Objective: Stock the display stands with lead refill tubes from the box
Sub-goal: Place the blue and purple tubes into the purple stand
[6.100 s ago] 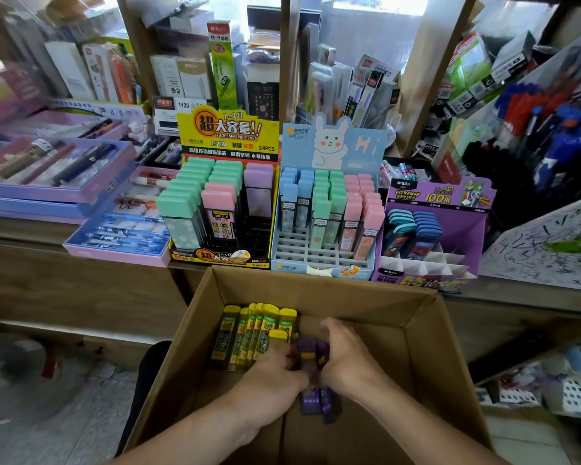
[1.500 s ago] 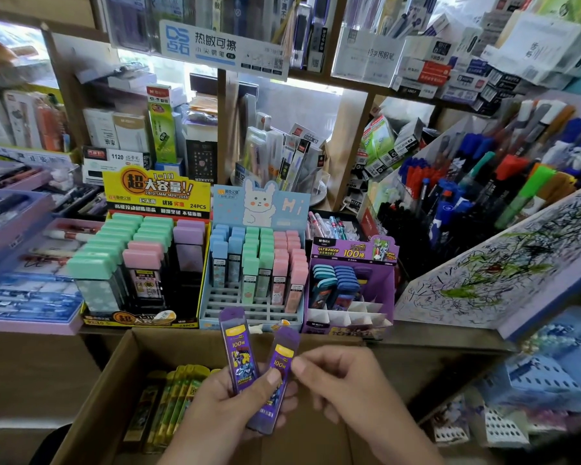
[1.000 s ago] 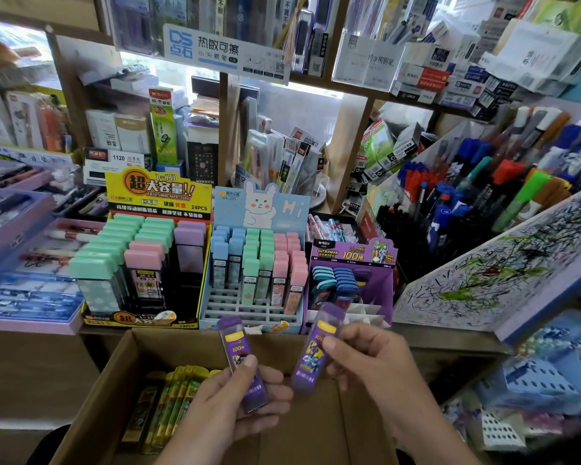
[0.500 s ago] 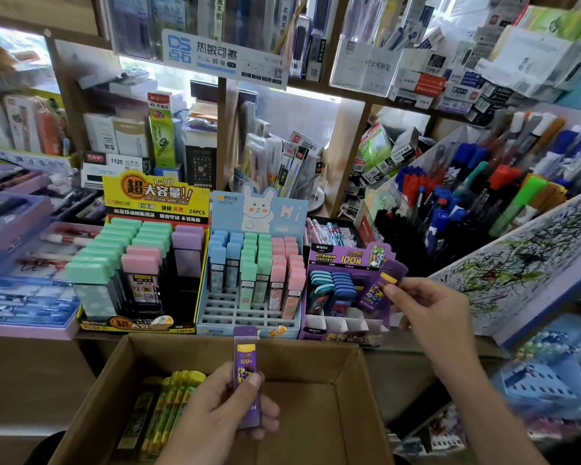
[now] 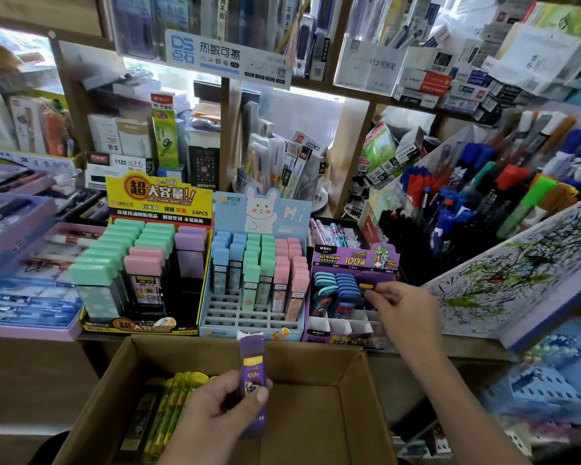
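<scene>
Holding one purple lead refill tube (image 5: 253,380) upright in our left hand (image 5: 222,407), with fingers and thumb wrapped round its lower half, we have it over the cardboard box (image 5: 299,360), below and a little left of the purple display stand (image 5: 353,260). Our right hand (image 5: 399,307) is at that stand. Its thumb and fingertips pinch the yellow-banded top of a second purple tube (image 5: 367,286), which sits in the stand's right-hand rows just beside the blue-capped tubes (image 5: 344,290). How deep it is seated we cannot tell. We judge these tubes to be light, stiff plastic cases with smooth, slightly slick faces, so a gentle pinch carries them. The thin leads inside would likely snap if a tube dropped or got knocked hard. The best hold, we think, is on the two broad flat faces near the cap, which leaves the lower end free to find its cell. The stand's white card dividers (image 5: 342,325) look soft and would probably buckle if a tube went in crooked, so we would lower it straight. More tubes, yellow-green ones (image 5: 171,407), lie in the box below and well left of the stand.
</scene>
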The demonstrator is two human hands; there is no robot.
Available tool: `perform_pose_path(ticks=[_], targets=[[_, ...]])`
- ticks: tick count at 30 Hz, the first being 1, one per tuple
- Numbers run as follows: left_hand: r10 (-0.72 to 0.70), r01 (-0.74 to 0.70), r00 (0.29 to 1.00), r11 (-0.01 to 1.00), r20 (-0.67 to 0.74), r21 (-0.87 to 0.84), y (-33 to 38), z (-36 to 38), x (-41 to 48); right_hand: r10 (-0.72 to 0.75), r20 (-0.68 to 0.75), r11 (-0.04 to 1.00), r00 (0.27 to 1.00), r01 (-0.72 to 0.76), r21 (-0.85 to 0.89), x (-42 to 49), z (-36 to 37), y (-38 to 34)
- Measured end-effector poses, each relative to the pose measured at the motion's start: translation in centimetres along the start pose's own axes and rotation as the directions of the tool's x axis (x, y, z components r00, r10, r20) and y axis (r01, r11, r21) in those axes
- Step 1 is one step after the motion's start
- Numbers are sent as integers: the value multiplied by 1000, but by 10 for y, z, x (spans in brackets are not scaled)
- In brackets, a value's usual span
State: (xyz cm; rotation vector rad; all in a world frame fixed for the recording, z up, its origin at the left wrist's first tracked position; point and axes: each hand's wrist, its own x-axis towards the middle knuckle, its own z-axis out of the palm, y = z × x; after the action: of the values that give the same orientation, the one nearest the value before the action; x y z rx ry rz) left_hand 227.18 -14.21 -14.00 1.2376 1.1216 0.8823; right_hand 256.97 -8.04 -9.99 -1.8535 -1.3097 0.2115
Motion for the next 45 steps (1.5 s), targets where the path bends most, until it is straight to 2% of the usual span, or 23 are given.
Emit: perform_pose_path(ticks=[4, 9, 20, 25, 28, 32, 36, 40, 42, 45], targets=[[42, -44, 999, 997, 25, 57, -5, -1, 3, -34, 61, 977, 998, 46, -208, -2, 6, 3], [32, -33, 999, 999, 12, 41, -6, -2, 5, -55, 20, 952, 998, 59, -299, -2, 7, 2], [76, -76, 997, 997, 16, -16, 12, -4, 7, -14, -81, 996, 997, 21, 81, -42, -6, -3], [168, -168, 986, 982, 3, 82, 33, -3, 16, 61, 58, 965, 996, -74, 250, -78, 4, -10], [248, -253, 967, 958, 50, 136, 54, 3, 24, 55, 213, 970, 976, -103, 220, -94, 15, -16], [353, -366, 931, 908, 96, 206, 83, 14, 35, 94, 440, 992, 893, -122, 35, -110, 24, -23], [376, -401, 915, 885, 143, 238, 106, 29, 51, 258, 682, 955, 684, -75, -287, -113, 28, -30], [410, -459, 887, 834, 214, 305, 126, 48, 68, 341, 780, 927, 525, -50, -371, -112, 27, -33], [421, -483, 874, 811, 244, 331, 131, 58, 77, 360, 798, 920, 484, -41, -390, -111, 27, -33], [441, -511, 859, 758, 259, 405, 136, 73, 92, 363, 811, 920, 459, -38, -391, -111, 24, -34]])
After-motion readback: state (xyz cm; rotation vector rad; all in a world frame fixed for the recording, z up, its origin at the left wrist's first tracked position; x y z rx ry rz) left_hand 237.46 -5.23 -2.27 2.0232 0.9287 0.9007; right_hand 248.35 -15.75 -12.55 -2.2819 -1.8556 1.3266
